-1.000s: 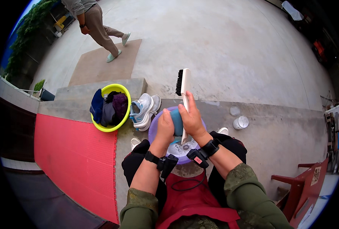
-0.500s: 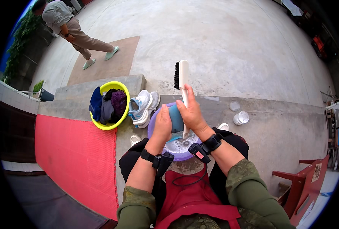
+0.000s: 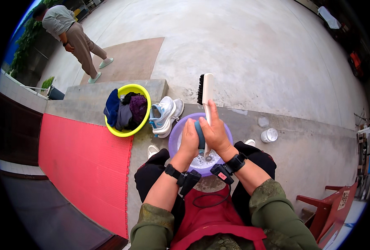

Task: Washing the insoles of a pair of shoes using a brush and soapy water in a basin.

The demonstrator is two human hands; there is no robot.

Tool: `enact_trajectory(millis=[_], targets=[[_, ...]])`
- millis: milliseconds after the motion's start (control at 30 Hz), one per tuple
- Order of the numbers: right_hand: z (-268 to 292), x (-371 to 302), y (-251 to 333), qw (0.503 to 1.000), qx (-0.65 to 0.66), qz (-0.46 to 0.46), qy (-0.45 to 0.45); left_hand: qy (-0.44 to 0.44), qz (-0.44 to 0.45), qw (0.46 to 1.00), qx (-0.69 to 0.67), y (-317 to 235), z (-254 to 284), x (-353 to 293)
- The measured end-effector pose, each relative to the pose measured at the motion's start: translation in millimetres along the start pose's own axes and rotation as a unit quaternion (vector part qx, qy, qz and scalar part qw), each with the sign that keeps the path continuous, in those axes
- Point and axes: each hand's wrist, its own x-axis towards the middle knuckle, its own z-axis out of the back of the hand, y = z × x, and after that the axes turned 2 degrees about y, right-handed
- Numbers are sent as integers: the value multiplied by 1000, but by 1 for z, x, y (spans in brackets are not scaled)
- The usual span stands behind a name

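Note:
My right hand (image 3: 217,135) is closed around the handle of a white scrub brush (image 3: 208,89) with black bristles, its head pointing up and away from me and the bristles facing left. My left hand (image 3: 189,139) grips a bent, teal-blue soft piece (image 3: 200,134) whose kind I cannot make out. That piece is pressed between both hands, and my fingers hide much of it. Both hands are above a purple basin (image 3: 173,139) holding foamy water. White sneakers with blue trim (image 3: 165,114) stand just left of the basin.
A yellow-green basin (image 3: 147,110) of dark clothes stands beyond the red mat (image 3: 85,166) on the left. A white tub (image 3: 269,135) is at the right, above a red wooden stool (image 3: 332,208). Another person (image 3: 78,39) stands at the far left near a concrete step (image 3: 153,85).
The teal-blue piece is now turned more edge-on and squeezed between my hands. The brush sits slightly lower in view. The other person has shifted stance, and the whole view has swung a little.

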Motion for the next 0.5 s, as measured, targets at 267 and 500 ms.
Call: enact_trajectory(millis=[267, 500], targets=[[4, 0, -10, 999, 30, -38, -25, 52, 62, 995, -50, -8, -15, -2], [7, 1, -7, 998, 34, -46, -14, 31, 51, 998, -15, -7, -18, -1]])
